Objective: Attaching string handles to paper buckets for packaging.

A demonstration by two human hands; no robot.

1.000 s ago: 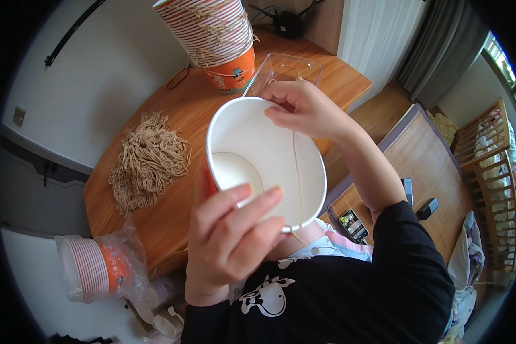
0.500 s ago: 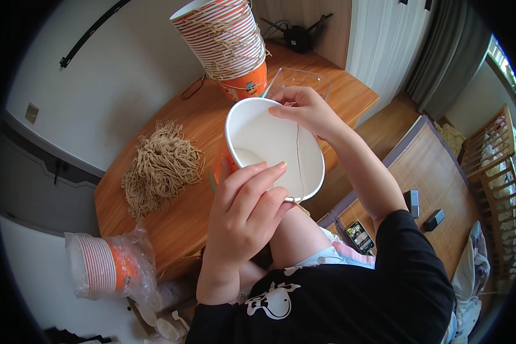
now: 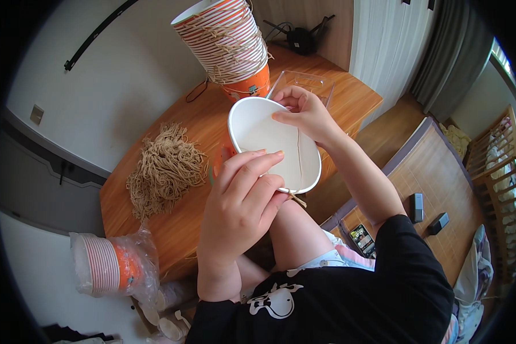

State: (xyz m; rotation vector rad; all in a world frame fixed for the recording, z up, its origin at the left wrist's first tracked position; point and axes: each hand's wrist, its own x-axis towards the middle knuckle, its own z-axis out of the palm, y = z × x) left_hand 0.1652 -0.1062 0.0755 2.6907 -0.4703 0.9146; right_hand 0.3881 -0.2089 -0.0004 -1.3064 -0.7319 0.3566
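A large paper bucket (image 3: 264, 135), white inside and orange outside, is tilted with its mouth toward me. My left hand (image 3: 243, 200) grips its near left side, fingertips over the rim. At the far right rim, my right hand (image 3: 304, 112) pinches the edge, its fingertips partly hidden behind the wall. A thin tan string (image 3: 300, 152) runs across the bucket's mouth between the hands. Its knotted ends (image 3: 296, 199) stick out at the near rim beside my left fingers. On the table left of the bucket lies a heap of tan string (image 3: 167, 169).
A tall stack of string-tied paper buckets (image 3: 229, 46) stands on the wooden table (image 3: 183, 229) behind a clear plastic tray (image 3: 327, 86). Bagged buckets (image 3: 112, 264) sit at the left edge. A black router (image 3: 300, 41) is at the back; a phone (image 3: 362, 239) lies right of my lap.
The bucket has tipped slightly, its near rim now a little higher. Knotted string ends show more clearly below that rim. Both hands keep their hold; the whole view has shifted slightly.
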